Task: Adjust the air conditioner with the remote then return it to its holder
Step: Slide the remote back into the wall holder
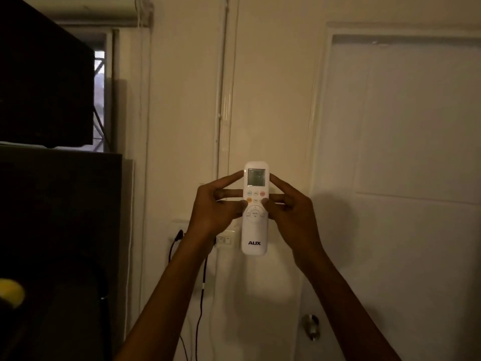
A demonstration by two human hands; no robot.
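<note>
A white remote [255, 230] marked AUX stands upright in front of the wall, its small screen at the top and its buttons facing me. My left hand [216, 209] grips its left edge, thumb resting near the orange button. My right hand [291, 209] grips its right edge, thumb on the buttons at the right. Both forefingers reach up beside the screen. The holder and the air conditioner are not in sight; the remote hides the wall right behind it.
A white door [406, 152] with a round knob [311, 327] fills the right. A switch plate [225, 239] with a plugged black cable [201, 295] sits on the wall behind my left wrist. Dark cabinets [52, 230] stand at the left, a window [100, 100] beyond.
</note>
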